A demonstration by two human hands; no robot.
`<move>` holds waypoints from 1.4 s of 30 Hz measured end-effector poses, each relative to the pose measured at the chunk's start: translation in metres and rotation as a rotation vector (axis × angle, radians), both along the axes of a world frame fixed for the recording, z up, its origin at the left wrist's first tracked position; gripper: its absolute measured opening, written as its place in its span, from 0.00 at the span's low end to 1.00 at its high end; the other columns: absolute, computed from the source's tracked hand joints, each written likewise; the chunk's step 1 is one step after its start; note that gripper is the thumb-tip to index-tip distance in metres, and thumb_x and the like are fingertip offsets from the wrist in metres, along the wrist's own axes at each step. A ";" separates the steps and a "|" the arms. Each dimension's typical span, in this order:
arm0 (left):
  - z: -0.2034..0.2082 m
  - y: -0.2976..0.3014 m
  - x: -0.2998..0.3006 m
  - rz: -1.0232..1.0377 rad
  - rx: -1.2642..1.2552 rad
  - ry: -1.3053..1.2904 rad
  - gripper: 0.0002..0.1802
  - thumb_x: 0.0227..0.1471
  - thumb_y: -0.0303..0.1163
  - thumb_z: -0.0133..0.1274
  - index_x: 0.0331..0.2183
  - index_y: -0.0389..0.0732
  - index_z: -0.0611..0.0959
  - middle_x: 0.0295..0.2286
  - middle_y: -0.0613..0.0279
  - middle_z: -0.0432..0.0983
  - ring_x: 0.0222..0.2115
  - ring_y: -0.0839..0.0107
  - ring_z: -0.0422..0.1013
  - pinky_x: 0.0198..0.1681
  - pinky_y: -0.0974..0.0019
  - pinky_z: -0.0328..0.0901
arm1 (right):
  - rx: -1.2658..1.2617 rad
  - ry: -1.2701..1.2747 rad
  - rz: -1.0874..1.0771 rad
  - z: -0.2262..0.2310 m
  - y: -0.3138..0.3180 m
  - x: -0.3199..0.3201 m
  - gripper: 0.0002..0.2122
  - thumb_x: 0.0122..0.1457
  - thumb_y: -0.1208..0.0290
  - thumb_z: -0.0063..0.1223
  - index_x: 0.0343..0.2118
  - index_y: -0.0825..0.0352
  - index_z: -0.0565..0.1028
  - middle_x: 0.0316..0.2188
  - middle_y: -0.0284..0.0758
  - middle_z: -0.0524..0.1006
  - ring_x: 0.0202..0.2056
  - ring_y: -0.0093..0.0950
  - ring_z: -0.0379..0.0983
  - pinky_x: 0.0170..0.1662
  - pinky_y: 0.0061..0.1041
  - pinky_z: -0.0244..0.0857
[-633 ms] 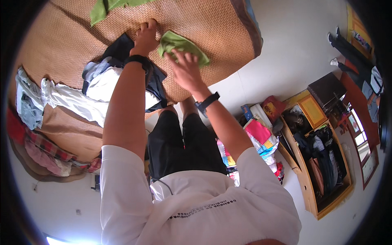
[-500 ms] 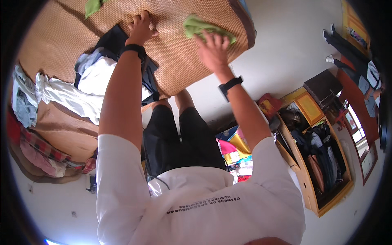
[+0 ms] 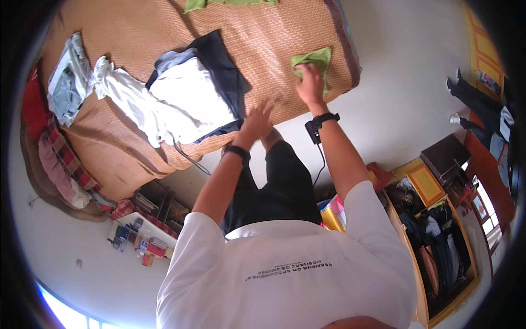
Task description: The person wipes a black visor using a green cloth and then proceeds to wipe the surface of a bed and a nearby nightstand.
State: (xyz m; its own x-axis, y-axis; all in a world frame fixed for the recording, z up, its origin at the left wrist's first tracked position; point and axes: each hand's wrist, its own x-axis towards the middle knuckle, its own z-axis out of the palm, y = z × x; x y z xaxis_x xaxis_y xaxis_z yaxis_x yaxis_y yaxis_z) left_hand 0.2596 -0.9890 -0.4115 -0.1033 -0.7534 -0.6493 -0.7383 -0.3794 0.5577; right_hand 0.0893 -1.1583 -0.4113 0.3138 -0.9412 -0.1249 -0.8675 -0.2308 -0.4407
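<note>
A small green cloth (image 3: 318,56) lies on the woven mat (image 3: 285,33) at the right end of the bed. My right hand (image 3: 310,86) grips it, fingers bent down onto its near left part; the exact grip is partly hidden. Nearer the front edge of the mat is my left hand (image 3: 256,123), slightly blurred, fingers stretched out and holding nothing. Left of it lies a pile of clothes: a white garment (image 3: 192,96) spread over dark clothing (image 3: 224,74).
Another green cloth (image 3: 230,2) is cut off at the top. A crumpled white garment (image 3: 129,98) and a grey-blue one (image 3: 68,90) lie left. An opened wooden cabinet (image 3: 438,241) full of clothes stands right. Another person's dark-trousered legs (image 3: 476,104) show at far right.
My left hand has drawn back from farther up the mat to near its front edge. The green cloth under my right hand has changed shape, bunching less sideways. The whole view has shifted.
</note>
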 end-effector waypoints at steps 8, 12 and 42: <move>0.026 0.112 0.014 -0.081 -0.089 0.070 0.28 0.44 0.23 0.46 0.52 0.36 0.73 0.63 0.52 0.51 0.63 0.56 0.50 0.64 0.48 0.49 | 0.220 -0.172 0.418 -0.008 0.077 0.022 0.16 0.47 0.83 0.51 0.39 0.60 0.81 0.41 0.36 0.76 0.43 0.40 0.71 0.47 0.38 0.67; 0.031 0.115 0.038 0.175 -0.047 0.263 0.24 0.49 0.24 0.47 0.51 0.36 0.73 0.53 0.45 0.67 0.54 0.47 0.63 0.57 0.53 0.60 | 0.010 -0.027 0.482 -0.010 0.053 -0.018 0.16 0.48 0.82 0.50 0.38 0.58 0.82 0.41 0.34 0.76 0.41 0.40 0.71 0.45 0.37 0.67; -0.031 0.492 0.484 0.800 0.272 -0.296 0.56 0.47 0.56 0.58 0.66 0.45 0.46 0.63 0.32 0.37 0.63 0.34 0.40 0.61 0.40 0.49 | 0.565 0.432 0.779 0.062 0.411 0.367 0.42 0.50 0.65 0.52 0.68 0.56 0.43 0.29 0.47 0.79 0.29 0.45 0.77 0.35 0.46 0.70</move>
State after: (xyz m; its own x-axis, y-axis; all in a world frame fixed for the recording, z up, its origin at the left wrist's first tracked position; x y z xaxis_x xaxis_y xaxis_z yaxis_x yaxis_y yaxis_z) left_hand 0.7440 -0.4969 -0.4421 0.5875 -0.3438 -0.7326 -0.2951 -0.9339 0.2016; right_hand 0.4563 -0.7470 -0.3489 0.6306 -0.2689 -0.7280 -0.6772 -0.6490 -0.3468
